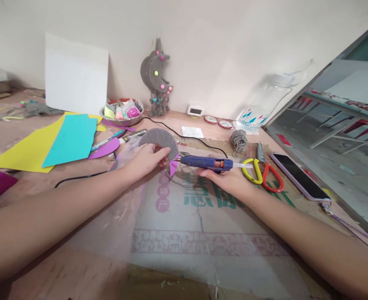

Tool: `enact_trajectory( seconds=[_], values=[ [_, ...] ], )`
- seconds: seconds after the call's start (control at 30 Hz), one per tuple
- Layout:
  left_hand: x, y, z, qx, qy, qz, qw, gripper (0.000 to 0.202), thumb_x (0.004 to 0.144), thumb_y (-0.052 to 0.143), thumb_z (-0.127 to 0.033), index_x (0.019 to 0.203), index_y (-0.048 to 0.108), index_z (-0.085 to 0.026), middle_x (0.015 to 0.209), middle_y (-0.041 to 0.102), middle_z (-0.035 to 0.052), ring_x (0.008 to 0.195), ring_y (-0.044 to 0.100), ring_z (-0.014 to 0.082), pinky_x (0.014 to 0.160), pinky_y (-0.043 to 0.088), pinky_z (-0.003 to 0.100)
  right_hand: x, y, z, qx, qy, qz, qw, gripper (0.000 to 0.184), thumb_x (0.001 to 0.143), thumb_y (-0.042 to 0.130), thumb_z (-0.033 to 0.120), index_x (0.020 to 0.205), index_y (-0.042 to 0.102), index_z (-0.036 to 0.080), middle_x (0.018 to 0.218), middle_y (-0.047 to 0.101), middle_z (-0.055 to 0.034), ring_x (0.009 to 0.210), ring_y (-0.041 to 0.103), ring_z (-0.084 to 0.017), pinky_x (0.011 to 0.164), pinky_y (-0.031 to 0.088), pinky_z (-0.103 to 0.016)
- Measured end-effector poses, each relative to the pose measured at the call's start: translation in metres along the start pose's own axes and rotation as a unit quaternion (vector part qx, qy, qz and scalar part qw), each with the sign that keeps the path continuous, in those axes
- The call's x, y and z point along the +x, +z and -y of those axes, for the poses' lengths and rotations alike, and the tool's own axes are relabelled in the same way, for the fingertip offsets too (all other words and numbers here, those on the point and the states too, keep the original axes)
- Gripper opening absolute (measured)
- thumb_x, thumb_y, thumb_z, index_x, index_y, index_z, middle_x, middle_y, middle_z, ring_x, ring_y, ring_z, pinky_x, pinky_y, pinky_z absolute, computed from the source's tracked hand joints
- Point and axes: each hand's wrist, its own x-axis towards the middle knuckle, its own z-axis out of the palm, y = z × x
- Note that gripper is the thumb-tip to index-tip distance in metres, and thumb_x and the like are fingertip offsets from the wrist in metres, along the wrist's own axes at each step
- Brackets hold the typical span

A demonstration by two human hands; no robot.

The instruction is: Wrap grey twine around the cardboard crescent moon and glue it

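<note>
My left hand [146, 160] is closed on a crescent shape wrapped in grey yarn [160, 139], with a purple tip showing below it. My right hand [226, 177] grips a blue hot glue gun [205, 162] held sideways. Its nozzle points left and touches the crescent's lower end. A clear glue stick pokes out of the gun's back end toward the scissors. Both hands hover just above a flattened printed sack [202, 225] spread on the table.
Yellow and red scissors [265, 173], a phone [299, 177] and a ball of grey yarn [239, 141] lie to the right. Yellow, teal and purple paper sheets [61, 141] lie at left. A bowl of pom-poms [123, 111] and a finished moon hanging [157, 77] stand at the wall.
</note>
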Motion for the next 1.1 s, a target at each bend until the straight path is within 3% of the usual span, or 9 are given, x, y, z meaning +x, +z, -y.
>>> enact_trajectory(
  seconds=[0.33,0.67,1.1],
  values=[
    [-0.0028,-0.0007,-0.0036,-0.005,0.006,0.015,1.0,0.033,0.082,0.052,-0.039,0.058,0.055,-0.017,0.056,0.058,0.0,0.054,0.054,0.0115,0.055,0.042,0.022,0.003,0.0042,-0.0001,-0.017,-0.011,-0.015,1.0,0.029,0.074,0.065,0.047,0.067,0.053,0.022,0.064,0.062,0.0005,0.06,0.057,-0.016,0.057,0.049,-0.028],
    [-0.0028,-0.0019,-0.0057,0.036,0.014,0.017,0.999,0.036,0.083,0.05,-0.039,0.057,0.056,-0.016,0.055,0.06,0.0011,0.053,0.054,0.0118,0.054,0.042,0.022,0.0016,0.0068,-0.0046,-0.057,-0.004,-0.021,0.998,0.029,0.074,0.067,0.049,0.071,0.06,0.021,0.069,0.067,0.0004,0.067,0.063,-0.017,0.061,0.051,-0.027],
    [-0.0033,-0.0001,-0.0061,0.017,0.0,0.018,1.0,0.034,0.083,0.051,-0.037,0.057,0.056,-0.016,0.055,0.059,0.0012,0.053,0.054,0.0114,0.054,0.041,0.022,0.0015,0.0072,-0.0058,-0.072,0.006,-0.018,0.997,0.027,0.075,0.067,0.047,0.082,0.067,0.022,0.075,0.07,0.0005,0.071,0.065,-0.018,0.067,0.051,-0.028]
  ],
)
